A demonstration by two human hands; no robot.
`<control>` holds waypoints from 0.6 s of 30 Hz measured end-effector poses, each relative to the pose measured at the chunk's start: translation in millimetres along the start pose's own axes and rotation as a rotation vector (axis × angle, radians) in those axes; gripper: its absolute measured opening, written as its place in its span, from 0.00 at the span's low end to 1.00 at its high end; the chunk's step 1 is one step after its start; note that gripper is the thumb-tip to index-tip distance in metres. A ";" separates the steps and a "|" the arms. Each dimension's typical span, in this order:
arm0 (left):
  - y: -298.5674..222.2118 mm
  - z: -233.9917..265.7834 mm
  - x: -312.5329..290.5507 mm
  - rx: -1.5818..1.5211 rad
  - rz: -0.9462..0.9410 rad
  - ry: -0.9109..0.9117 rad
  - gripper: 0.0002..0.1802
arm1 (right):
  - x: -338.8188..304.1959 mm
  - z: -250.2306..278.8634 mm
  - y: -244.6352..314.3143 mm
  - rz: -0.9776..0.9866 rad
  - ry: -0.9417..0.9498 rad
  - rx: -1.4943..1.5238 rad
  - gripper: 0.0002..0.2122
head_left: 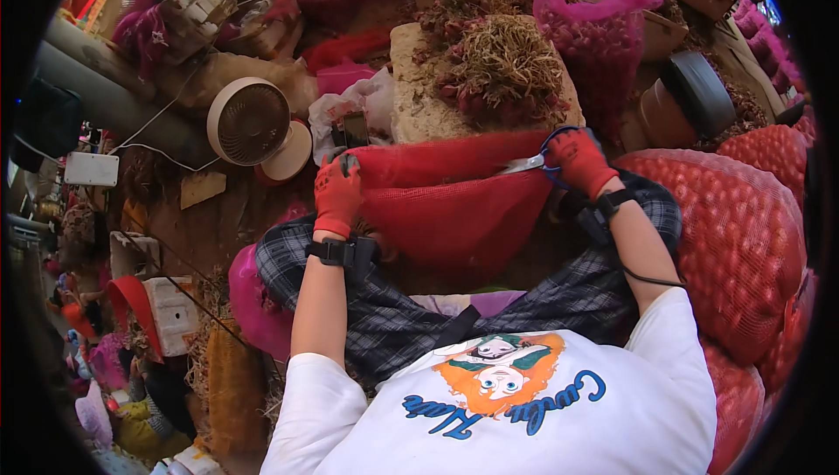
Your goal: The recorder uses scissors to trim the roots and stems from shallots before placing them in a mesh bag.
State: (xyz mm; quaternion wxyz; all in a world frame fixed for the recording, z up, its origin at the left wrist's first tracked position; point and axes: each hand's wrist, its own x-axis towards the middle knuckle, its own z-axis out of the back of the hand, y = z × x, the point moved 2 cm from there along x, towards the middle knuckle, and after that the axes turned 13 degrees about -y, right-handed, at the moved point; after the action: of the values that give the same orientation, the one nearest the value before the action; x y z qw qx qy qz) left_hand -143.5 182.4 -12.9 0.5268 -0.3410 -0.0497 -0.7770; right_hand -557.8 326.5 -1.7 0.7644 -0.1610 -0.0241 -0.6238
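Observation:
Between my knees hangs a red mesh bag (454,221), its mouth stretched wide from side to side. My left hand (338,191), in a red work glove, is closed on the bag's left end. On the other side, my right hand (578,160), gloved in red too, has a pair of scissors (524,164) with dark blue handles. The blades point left along the bag's upper edge, and this hand is also at the bag's right end. Just beyond the bag, a heap of small red onions with dry stalks (507,64) rests on a pale, rough block (415,108).
A round fan (249,122) stands at left, near a phone (354,129) on white plastic. Full red mesh sacks (734,239) are piled at right. Farther off are a pink mesh sack (599,38) and a dark-rimmed bucket (690,95). People sit at far left.

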 end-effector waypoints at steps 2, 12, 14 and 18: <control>-23.5 32.2 14.0 -0.233 0.150 -0.016 0.18 | -10.8 44.0 -20.2 -0.078 -0.078 -0.019 0.15; -48.0 120.7 3.5 -0.389 0.123 -0.272 0.16 | -68.5 174.0 1.5 -0.224 -0.188 -0.131 0.23; -43.0 134.1 5.6 -0.494 0.134 -0.303 0.16 | -78.2 191.9 0.4 -0.221 -0.271 -0.154 0.24; -67.2 163.7 12.1 -0.676 0.095 -0.291 0.14 | -82.6 214.8 4.6 -0.238 -0.374 -0.150 0.24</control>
State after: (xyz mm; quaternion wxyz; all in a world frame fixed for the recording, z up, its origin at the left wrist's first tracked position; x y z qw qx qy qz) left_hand -125.2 274.0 137.9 0.4076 -0.6046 0.1510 -0.6674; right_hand -536.4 464.8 181.1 0.6537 -0.3263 -0.1376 -0.6688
